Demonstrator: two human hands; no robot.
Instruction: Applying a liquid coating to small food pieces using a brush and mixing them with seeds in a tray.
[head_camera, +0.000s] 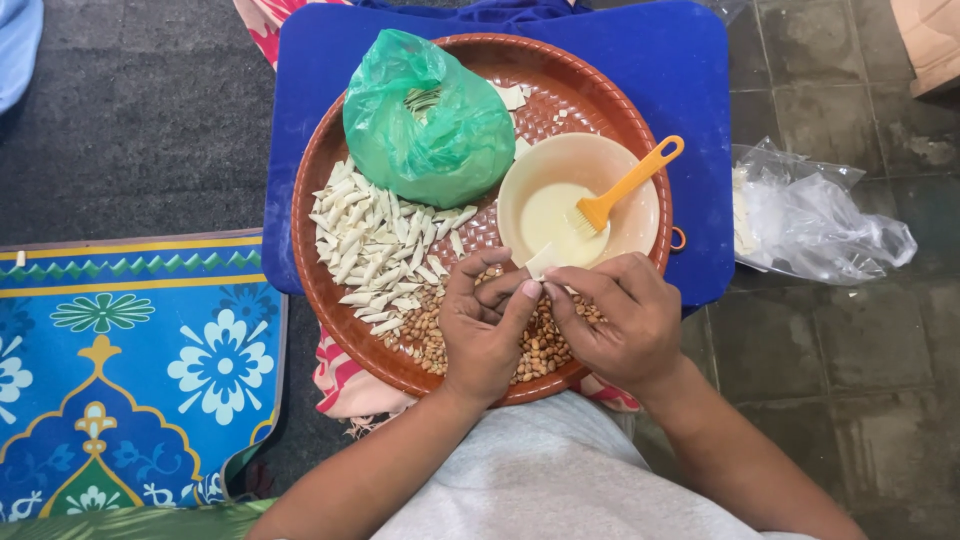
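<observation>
Over the near edge of the round brown tray (330, 190), both hands meet around a small pale wrapper piece (541, 262). The left hand (483, 330) and the right hand (622, 318) are together, fingertips pinched on the wrapper just above the heap of peanuts (540, 345). The step in hand looks like folding or rolling the wrapper closed, probably around a nut; whether one is inside cannot be told. The next move seems to call for a careful, tight twist so the thin sheet does not tear. The wrapper is off-white, thin and small, with one corner sticking up. Finished white rolls (375, 250) lie left of the hands, a cream bowl (640, 210) with an orange brush (628, 185) just beyond, and a green bag (425, 120) further back.
</observation>
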